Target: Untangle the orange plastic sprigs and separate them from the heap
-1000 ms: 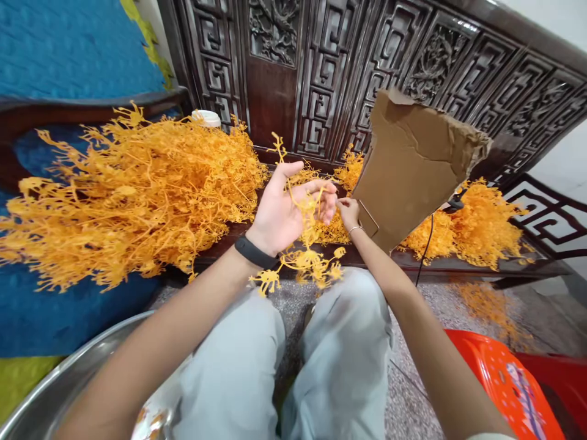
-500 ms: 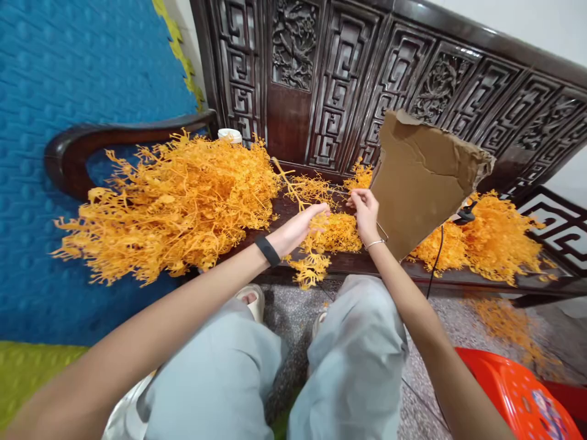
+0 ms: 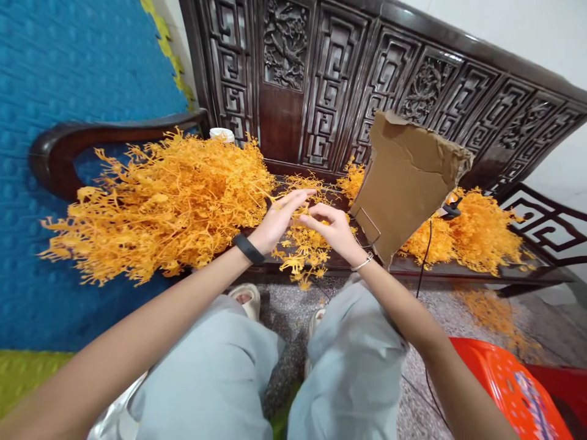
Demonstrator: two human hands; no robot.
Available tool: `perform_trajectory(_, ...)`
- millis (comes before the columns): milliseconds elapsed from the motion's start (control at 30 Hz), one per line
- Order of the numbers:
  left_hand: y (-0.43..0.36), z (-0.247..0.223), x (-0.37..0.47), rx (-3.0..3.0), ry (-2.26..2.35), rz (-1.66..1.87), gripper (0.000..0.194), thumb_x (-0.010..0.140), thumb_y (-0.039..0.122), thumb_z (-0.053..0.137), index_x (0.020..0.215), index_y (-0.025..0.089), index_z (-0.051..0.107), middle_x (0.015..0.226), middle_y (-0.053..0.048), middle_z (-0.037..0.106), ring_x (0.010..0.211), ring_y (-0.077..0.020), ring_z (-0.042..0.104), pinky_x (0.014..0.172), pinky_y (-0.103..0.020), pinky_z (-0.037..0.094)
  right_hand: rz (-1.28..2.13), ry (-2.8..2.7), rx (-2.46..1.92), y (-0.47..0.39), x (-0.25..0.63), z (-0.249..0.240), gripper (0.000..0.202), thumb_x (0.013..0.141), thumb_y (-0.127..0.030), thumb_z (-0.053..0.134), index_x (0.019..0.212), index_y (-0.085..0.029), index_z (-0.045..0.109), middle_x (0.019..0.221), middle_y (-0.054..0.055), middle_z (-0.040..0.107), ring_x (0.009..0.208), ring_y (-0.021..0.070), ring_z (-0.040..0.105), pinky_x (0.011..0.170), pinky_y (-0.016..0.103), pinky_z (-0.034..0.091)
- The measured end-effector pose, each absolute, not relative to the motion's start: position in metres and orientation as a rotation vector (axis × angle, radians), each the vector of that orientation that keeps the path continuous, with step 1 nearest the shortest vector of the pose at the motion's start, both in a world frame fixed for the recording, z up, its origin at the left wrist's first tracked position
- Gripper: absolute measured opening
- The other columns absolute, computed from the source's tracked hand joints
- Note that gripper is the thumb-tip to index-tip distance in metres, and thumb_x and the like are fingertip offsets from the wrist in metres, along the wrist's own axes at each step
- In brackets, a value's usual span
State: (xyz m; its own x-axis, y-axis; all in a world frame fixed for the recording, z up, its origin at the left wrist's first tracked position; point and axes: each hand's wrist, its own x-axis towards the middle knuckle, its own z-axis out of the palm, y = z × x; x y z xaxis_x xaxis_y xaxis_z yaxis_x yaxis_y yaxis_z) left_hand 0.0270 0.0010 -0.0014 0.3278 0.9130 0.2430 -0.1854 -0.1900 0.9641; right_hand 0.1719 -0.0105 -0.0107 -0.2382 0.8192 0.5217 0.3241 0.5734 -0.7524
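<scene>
My left hand (image 3: 279,221), with a black band at the wrist, is closed around an orange plastic sprig (image 3: 305,250) whose tips hang over the bench edge. Close beside it, my right hand (image 3: 332,227) has its thumb and fingers bent toward the sprig; what lies between its fingertips is too small to make out. A large heap of orange sprigs (image 3: 183,201) lies to the left of my hands. Right of them, a brown cardboard piece (image 3: 403,177) leans up with a thin wire frame at its lower left.
Under everything is a dark wooden bench (image 3: 413,273) with a carved back. More orange sprigs (image 3: 486,232) lie at the right. A white round container (image 3: 222,134) stands behind the left heap. A red stool (image 3: 499,379) is at the lower right.
My right hand has moved left from beside the cardboard to my left hand. The sprig has shifted with my left hand, and the view has turned slightly.
</scene>
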Motion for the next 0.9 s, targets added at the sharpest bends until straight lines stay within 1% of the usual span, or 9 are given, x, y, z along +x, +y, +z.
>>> perform_trajectory(100,-0.002,0.003,0.02,1.467,0.785,1.092,0.032,0.081,0.045,0.053,0.098,0.023,0.07,0.117,-0.004,0.063,0.106,-0.0217,0.054,0.068,-0.024,0.049,0.619,-1.784,-0.931,-0.011,0.177,-0.011,0.023,0.079,-0.041,0.061,0.072,-0.019,0.064,0.073,0.0,0.057,0.066,0.012,0.05,0.065,0.027,0.039)
perform_trajectory(167,-0.002,0.005,0.016,1.513,0.798,1.053,0.03,0.079,0.043,0.057,0.095,0.022,0.071,0.112,-0.005,0.066,0.103,-0.0214,0.056,0.063,-0.022,0.048,0.587,-1.803,-0.953,-0.013,0.181,-0.01,0.022,0.079,-0.041,0.061,0.074,-0.019,0.066,0.075,0.002,0.059,0.07,0.0133,0.052,0.068,0.028,0.04)
perform_trajectory(367,0.004,0.002,0.011,1.526,0.75,0.885,0.035,0.071,0.041,0.065,0.1,0.023,0.068,0.098,-0.005,0.066,0.087,-0.0196,0.059,0.051,-0.022,0.05,0.558,-1.839,-0.957,-0.019,0.185,-0.007,0.02,0.081,-0.037,0.06,0.072,-0.02,0.066,0.081,0.003,0.061,0.079,0.0153,0.056,0.075,0.031,0.043)
perform_trajectory(500,0.007,-0.004,0.01,1.625,0.693,0.824,0.035,0.075,0.044,0.061,0.102,0.023,0.065,0.1,-0.005,0.061,0.088,-0.0184,0.057,0.049,-0.021,0.049,0.69,-1.756,-0.975,-0.02,0.187,-0.006,0.015,0.077,-0.032,0.063,0.071,-0.018,0.064,0.076,0.002,0.061,0.073,0.0139,0.056,0.071,0.03,0.044)
perform_trajectory(567,0.007,-0.005,0.01,1.69,0.693,0.815,0.033,0.075,0.044,0.06,0.1,0.022,0.063,0.095,-0.005,0.06,0.082,-0.0165,0.056,0.05,-0.021,0.047,0.788,-1.712,-0.983,-0.02,0.187,-0.006,0.012,0.074,-0.028,0.063,0.07,-0.017,0.061,0.073,0.001,0.061,0.069,0.0126,0.056,0.068,0.028,0.044)
perform_trajectory(633,0.006,-0.006,0.01,1.773,0.699,0.836,0.031,0.071,0.042,0.064,0.092,0.02,0.06,0.086,-0.002,0.058,0.076,-0.0142,0.054,0.055,-0.024,0.046,0.839,-1.69,-0.995,-0.021,0.187,-0.006,0.009,0.072,-0.024,0.061,0.068,-0.017,0.057,0.069,0.0,0.059,0.065,0.0111,0.054,0.064,0.026,0.044)
perform_trajectory(733,0.004,-0.005,0.01,1.921,0.74,0.933,0.025,0.065,0.034,0.071,0.073,0.017,0.053,0.075,0.001,0.053,0.072,-0.0121,0.05,0.066,-0.026,0.043,0.857,-1.666,-0.996,-0.022,0.185,-0.005,0.009,0.071,-0.021,0.057,0.065,-0.018,0.051,0.063,-0.003,0.056,0.06,0.0096,0.053,0.059,0.025,0.044)
perform_trajectory(800,0.002,-0.004,0.01,1.932,0.761,0.983,0.025,0.067,0.031,0.068,0.065,0.017,0.048,0.072,0.002,0.053,0.07,-0.0111,0.048,0.067,-0.026,0.041,0.893,-1.626,-0.971,-0.023,0.183,-0.005,0.01,0.072,-0.023,0.056,0.066,-0.018,0.049,0.062,-0.004,0.054,0.057,0.0093,0.054,0.058,0.025,0.046)
perform_trajectory(900,-0.001,-0.001,0.012,1.792,0.746,1.042,0.025,0.071,0.029,0.064,0.063,0.017,0.044,0.073,0.001,0.056,0.066,-0.01,0.049,0.065,-0.026,0.04,0.929,-1.549,-0.929,-0.021,0.182,-0.003,0.012,0.074,-0.026,0.057,0.069,-0.019,0.049,0.065,-0.005,0.053,0.055,0.0084,0.056,0.058,0.025,0.047)
